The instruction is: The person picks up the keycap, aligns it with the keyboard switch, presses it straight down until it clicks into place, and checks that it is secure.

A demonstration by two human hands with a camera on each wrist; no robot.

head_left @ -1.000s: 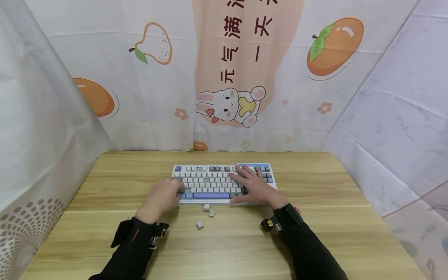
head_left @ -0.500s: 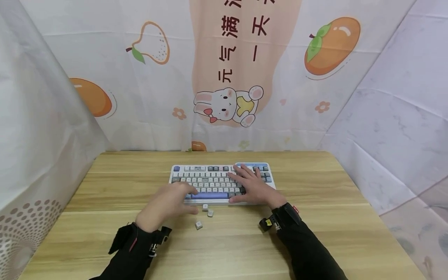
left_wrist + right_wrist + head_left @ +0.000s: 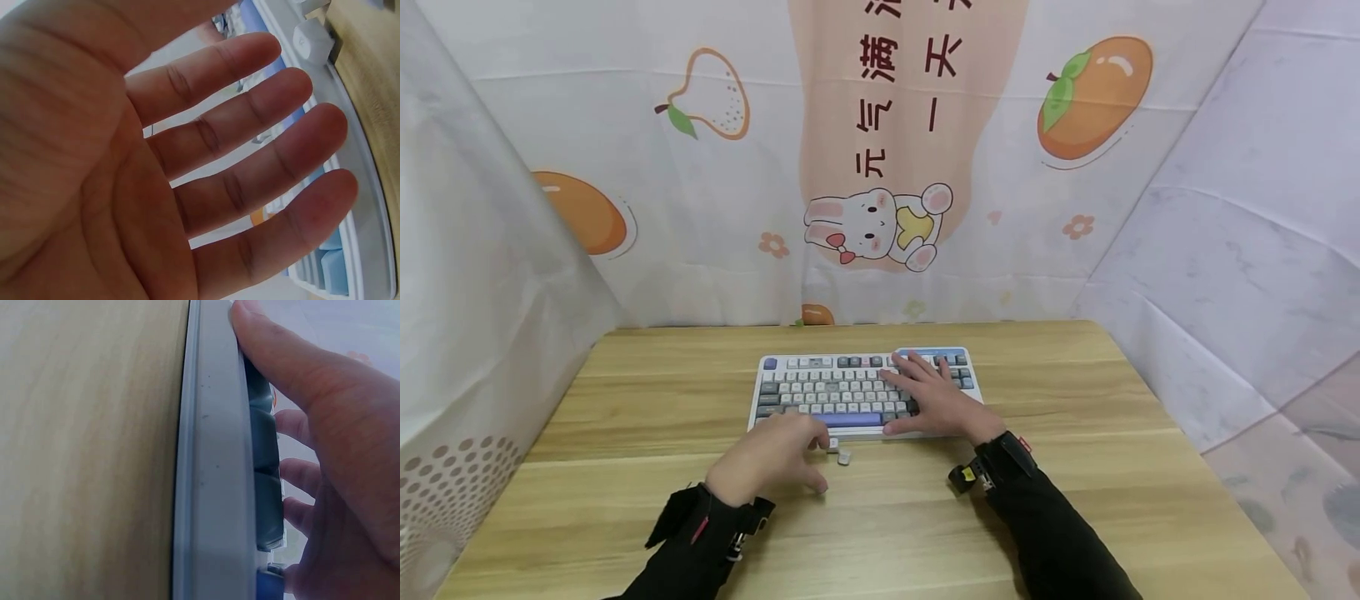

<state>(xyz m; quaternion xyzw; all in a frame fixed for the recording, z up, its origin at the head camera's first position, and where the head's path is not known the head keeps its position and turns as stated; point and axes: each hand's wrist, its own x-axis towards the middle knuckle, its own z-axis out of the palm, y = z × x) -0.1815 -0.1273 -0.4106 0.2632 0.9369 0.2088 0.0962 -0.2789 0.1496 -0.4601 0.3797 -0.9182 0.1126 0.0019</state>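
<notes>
A white keyboard (image 3: 865, 432) with pale, grey and blue keys and a purple-blue space bar lies on the table. My right hand (image 3: 943, 406) rests spread over its right end, with the thumb on the front frame. In front of the keyboard's left half hovers my left hand (image 3: 775, 458), thumb and index finger apart. The left wrist view shows its loosely bent fingers (image 3: 294, 156) with nothing between them. Beside the index fingertip, two loose keycaps lie on the wood: one keycap (image 3: 832, 446) against the keyboard's front edge, another keycap (image 3: 844, 458) slightly nearer me.
The wooden table (image 3: 880, 533) extends around the keyboard on all sides. A white curtain (image 3: 715, 250) with printed fruit and a rabbit hangs behind its far edge. More pale cloth (image 3: 1247, 225) hangs to the right.
My left hand has left the keyboard's left edge and come toward me and right, its fingers opening. A third loose keycap, visible earlier, is out of sight near the left thumb. The right hand stays put.
</notes>
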